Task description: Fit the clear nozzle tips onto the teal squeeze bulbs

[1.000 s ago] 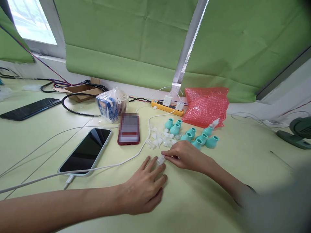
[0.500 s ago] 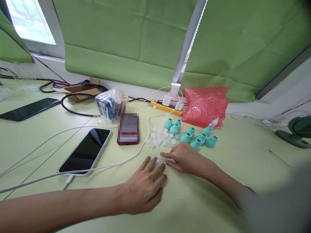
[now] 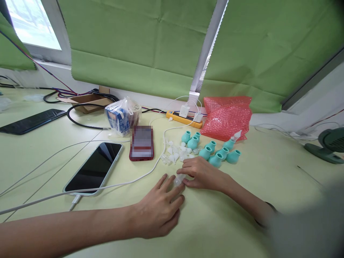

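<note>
My left hand (image 3: pixel 158 208) lies on the pale green table (image 3: pixel 220 225) with its fingers spread, their tips touching a small clear plastic piece (image 3: pixel 178 180). My right hand (image 3: pixel 202 174) pinches that same clear piece from the right. Just beyond the hands lies a heap of small clear plastic tips (image 3: pixel 176 153). To their right stand several teal rubber bulbs (image 3: pixel 215 154), one with a clear tip fitted (image 3: pixel 233 140).
A black phone (image 3: pixel 94 167) on a white cable (image 3: pixel 134 178) lies at the left, a red phone (image 3: pixel 142 142) behind it. Further back: a bagged blue carton (image 3: pixel 120 117), an orange power strip (image 3: pixel 185 119), red bubble wrap (image 3: pixel 227 116), a keyboard (image 3: pixel 32 121), a green fan (image 3: pixel 329 145).
My right hand has drawn slightly inward over the clear piece. My left hand has barely moved.
</note>
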### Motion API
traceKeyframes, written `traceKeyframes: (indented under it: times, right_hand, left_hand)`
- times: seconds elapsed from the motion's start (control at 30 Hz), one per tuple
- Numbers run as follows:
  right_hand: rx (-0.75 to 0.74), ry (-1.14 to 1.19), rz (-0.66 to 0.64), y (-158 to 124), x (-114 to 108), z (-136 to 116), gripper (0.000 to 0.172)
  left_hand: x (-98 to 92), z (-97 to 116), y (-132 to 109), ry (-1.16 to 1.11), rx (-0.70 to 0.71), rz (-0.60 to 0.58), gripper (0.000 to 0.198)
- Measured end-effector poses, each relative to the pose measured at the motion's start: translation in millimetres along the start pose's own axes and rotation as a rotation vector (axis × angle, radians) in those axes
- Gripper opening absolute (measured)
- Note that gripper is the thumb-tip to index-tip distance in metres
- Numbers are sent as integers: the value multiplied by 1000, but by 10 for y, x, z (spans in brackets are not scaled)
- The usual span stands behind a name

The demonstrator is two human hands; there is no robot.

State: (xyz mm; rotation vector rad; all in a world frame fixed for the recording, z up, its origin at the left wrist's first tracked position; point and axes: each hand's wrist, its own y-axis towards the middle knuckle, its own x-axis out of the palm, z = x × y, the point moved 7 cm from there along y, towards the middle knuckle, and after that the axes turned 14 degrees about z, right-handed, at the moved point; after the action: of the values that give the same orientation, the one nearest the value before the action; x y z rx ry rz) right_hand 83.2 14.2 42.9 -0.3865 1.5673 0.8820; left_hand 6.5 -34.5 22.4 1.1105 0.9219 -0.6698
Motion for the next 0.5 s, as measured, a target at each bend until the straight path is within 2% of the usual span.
traceKeyframes:
  times: [0.23, 0.33, 0.4, 0.5]
  right_hand:
    - [-40, -1, 31, -1, 0, 5, 15]
    - [-39, 39, 132, 6, -72, 20, 18]
    - [-13, 116, 237, 10, -164, 34, 21]
    - [21, 257, 371, 9, -286, 23, 21]
  left_hand:
    - [0, -7, 6, -12, -15, 3, 25]
    - [-43, -18, 2, -20, -37, 36, 26]
    - [-109, -27, -5, -45, -46, 112, 26]
    - [-256, -94, -30, -173, -105, 345, 21]
